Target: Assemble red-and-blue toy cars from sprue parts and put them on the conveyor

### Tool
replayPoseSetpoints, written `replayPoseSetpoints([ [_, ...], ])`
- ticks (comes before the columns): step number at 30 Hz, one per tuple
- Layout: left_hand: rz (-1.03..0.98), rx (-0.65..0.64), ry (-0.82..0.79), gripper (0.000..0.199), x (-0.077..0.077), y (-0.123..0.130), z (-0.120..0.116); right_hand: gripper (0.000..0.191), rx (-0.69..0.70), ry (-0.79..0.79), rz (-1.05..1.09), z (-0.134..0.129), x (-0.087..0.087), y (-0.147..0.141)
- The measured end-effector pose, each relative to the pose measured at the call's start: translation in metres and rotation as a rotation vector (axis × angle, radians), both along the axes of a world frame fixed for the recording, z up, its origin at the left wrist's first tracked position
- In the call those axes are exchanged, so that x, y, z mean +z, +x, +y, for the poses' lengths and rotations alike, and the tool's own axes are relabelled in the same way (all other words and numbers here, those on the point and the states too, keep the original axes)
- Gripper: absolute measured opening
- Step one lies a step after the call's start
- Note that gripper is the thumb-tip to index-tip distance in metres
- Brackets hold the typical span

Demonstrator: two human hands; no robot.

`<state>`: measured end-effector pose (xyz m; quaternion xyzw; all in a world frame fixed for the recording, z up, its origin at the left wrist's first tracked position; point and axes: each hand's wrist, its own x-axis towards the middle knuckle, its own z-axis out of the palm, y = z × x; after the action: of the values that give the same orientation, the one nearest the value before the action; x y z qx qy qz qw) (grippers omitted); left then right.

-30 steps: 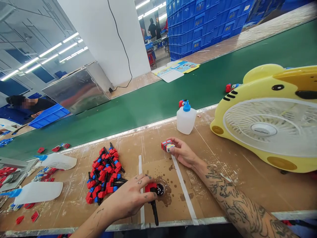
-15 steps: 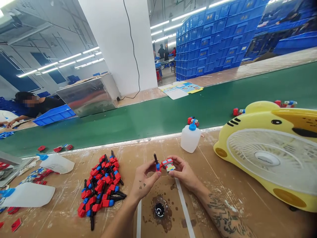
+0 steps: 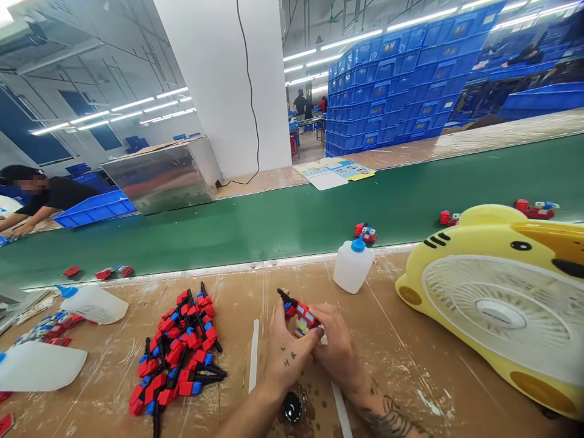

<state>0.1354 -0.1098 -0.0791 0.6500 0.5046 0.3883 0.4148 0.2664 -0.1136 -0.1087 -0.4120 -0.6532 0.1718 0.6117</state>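
My left hand [image 3: 286,356] and my right hand [image 3: 338,344] are closed close together above the bench. Between their fingers is a small toy body [image 3: 305,313] in red, white and yellow. Against its left end sits a red-and-blue toy arm [image 3: 290,304] with a black rod pointing up and left. My fingers hide part of both pieces, so I cannot tell whether they are joined. To the left lies a pile of matching toy arms [image 3: 180,350]. Below my wrists, a small round black container [image 3: 292,406] rests on the wet-spotted cardboard.
A white squeeze bottle [image 3: 353,267] stands beyond my right hand. A yellow animal-shaped fan [image 3: 497,304] fills the right side. More bottles [image 3: 98,304] lie at left. Behind runs a green conveyor belt [image 3: 237,225] carrying several toy pieces. A co-worker [image 3: 50,198] leans by a blue crate.
The toy arm and toy body, apart before, are now pressed against each other. My right hand has turned inward and my hands have drawn together. The view has shifted slightly.
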Motion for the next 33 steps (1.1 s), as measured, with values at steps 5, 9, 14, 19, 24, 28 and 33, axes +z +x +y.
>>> replayPoseSetpoints([
  [5, -0.339, 0.129, -0.051, 0.076, 0.007, -0.006, 0.021, 0.053, -0.017, -0.041, -0.033, -0.005, 0.003, -0.002],
  [9, -0.681, 0.078, -0.224, 0.065, 0.025, -0.035, 0.027, 0.063, -0.007, -0.136, -0.027, 0.0, -0.006, 0.007],
  [14, -0.949, -0.058, -0.465, 0.064, 0.04, -0.053, 0.001, 0.039, 0.027, -0.181, -0.057, 0.009, -0.018, 0.014],
  [19, -1.311, -0.101, -0.663, 0.067, 0.048, -0.048, -0.011, 0.031, 0.072, -0.229, -0.136, 0.01, -0.021, 0.015],
  [24, -1.458, -0.158, -0.727, 0.068, 0.056, -0.044, -0.007, 0.025, 0.098, -0.243, -0.17, 0.011, -0.022, 0.015],
  [28, -1.354, -0.156, -0.681, 0.064, 0.054, -0.047, 0.003, 0.02, 0.112, -0.247, -0.193, 0.013, -0.019, 0.016],
  [33, -0.591, 0.018, -0.224, 0.063, 0.046, -0.048, 0.067, 0.017, 0.12, -0.3, -0.217, 0.015, -0.019, 0.016],
])
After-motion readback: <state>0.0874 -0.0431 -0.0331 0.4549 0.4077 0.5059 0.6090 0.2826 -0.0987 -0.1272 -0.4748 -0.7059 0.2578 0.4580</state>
